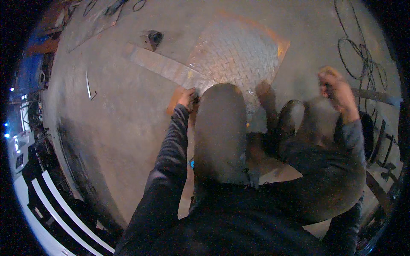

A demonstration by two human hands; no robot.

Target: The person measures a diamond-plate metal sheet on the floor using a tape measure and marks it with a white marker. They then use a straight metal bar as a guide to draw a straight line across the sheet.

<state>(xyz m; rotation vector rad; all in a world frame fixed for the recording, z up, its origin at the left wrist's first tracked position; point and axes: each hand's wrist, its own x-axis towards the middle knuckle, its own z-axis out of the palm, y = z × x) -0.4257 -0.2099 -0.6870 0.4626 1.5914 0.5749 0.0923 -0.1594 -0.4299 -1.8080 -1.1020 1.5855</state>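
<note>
My left hand [186, 100] is down beside my raised knee, its fingers closed near a small dark object that I cannot make out. Just ahead of it runs a long flat metal strip [160, 65], reaching out to the far left. The strip's near end meets a rusty-edged tread plate [235, 51] lying on the floor. An orange-brown flat piece [174, 102] shows beside my left fingers. Off to the right, my right hand [339, 93] is raised above the floor, slightly blurred. Its fingers are curled closed, and what they hold, if anything, is hidden.
A small dark metal piece [154, 38] stands beyond the strip. On the left lies a thin bent rod [89, 85]. Black cables [362, 55] coil across the floor at far right, near dark metal bars [388, 149]. Long white strips [60, 200] are at lower left.
</note>
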